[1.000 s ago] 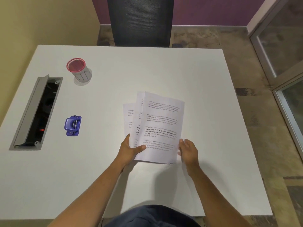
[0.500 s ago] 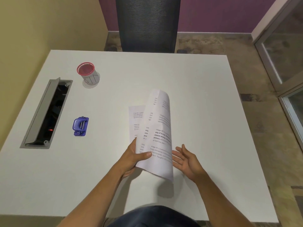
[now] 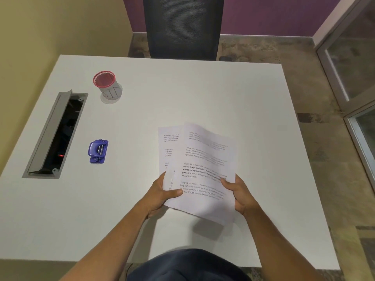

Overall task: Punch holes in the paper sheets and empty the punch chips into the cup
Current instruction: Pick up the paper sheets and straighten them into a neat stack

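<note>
Paper sheets (image 3: 203, 171), unpunched, lifted off the table (image 3: 203, 94) at centre, pinched by my left hand (image 3: 162, 193) and right hand (image 3: 239, 196) at their near corners; hole punch (image 3: 98, 151) untouched at nine o'clock, cup (image 3: 106, 84) at eleven, every step remaining.

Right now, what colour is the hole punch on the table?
Blue-purple, with silver metal bars on top; the hole punch shows clearly in the head view.

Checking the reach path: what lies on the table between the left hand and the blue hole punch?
Nothing. In the head view, only bare white table separates the left hand from the hole punch.
</note>
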A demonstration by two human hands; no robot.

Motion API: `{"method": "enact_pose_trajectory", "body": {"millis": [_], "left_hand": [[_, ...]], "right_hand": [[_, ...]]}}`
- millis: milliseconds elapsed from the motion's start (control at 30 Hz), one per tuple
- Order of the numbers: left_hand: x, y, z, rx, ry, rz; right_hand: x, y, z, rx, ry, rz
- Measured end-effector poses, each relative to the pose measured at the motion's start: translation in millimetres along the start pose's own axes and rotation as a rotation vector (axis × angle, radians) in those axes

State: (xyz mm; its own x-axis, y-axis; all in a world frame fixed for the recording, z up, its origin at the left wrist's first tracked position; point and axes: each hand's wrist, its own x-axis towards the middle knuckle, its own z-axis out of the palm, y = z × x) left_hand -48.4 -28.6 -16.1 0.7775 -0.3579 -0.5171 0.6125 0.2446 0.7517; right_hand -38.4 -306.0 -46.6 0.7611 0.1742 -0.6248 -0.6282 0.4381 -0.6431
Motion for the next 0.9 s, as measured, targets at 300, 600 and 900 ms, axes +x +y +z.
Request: {"method": "enact_pose_trajectory", "body": {"millis": [300,600,900], "left_hand": [[17,-19,-12,0.295,0.659,-0.175],[62,-27,6,1.007,0.968,-0.278],[77,-24,9,0.853,0.989,-0.277]], "right_hand": [[5,-2,-19,-0.408,0.188,-0.060],[-7,-1,-33,-0.383,0.183,-0.077],[-19,-6,-46,-0.374,0.242,-0.043]]}}
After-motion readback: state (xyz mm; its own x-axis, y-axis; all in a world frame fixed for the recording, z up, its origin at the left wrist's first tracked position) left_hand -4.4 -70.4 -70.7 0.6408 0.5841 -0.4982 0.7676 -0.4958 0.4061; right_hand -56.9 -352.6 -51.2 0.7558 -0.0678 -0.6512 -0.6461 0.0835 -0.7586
